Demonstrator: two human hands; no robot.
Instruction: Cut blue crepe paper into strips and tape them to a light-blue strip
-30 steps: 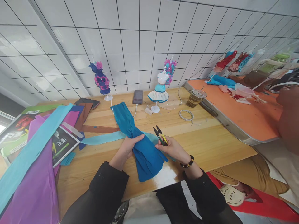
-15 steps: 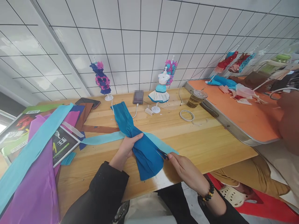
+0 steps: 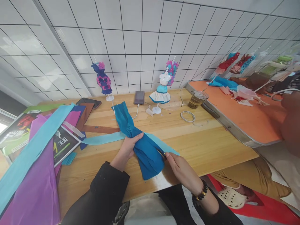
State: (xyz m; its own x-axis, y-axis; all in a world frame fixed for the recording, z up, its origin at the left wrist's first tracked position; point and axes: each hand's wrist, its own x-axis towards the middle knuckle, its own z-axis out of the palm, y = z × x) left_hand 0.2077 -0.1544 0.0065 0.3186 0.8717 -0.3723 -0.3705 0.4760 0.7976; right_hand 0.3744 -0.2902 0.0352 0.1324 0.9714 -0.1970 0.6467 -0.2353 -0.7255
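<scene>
A dark-blue strip of crepe paper (image 3: 150, 156), gathered at its middle and flaring toward the front, lies across the table. My left hand (image 3: 128, 147) is closed around the gathered part, thumb on top. My right hand (image 3: 179, 167), wearing a beaded bracelet, grips small dark scissors (image 3: 161, 152); their blades are at the right edge of the dark-blue paper, and the handles are mostly hidden by my fingers. Beneath it a light-blue paper strip (image 3: 103, 139) runs from the left and comes out on the right.
Purple paper (image 3: 39, 175) and other coloured sheets cover the table's left side. Behind stand small dress forms with a navy dress (image 3: 103, 79) and a turquoise-white one (image 3: 161, 90). A tape roll (image 3: 187, 116) and a lidded cup (image 3: 198, 99) are right, near an orange table (image 3: 248, 122) and another person.
My right hand has moved slightly left, bringing the scissors further onto the dark-blue paper; their blades look closer together. My left hand keeps its hold.
</scene>
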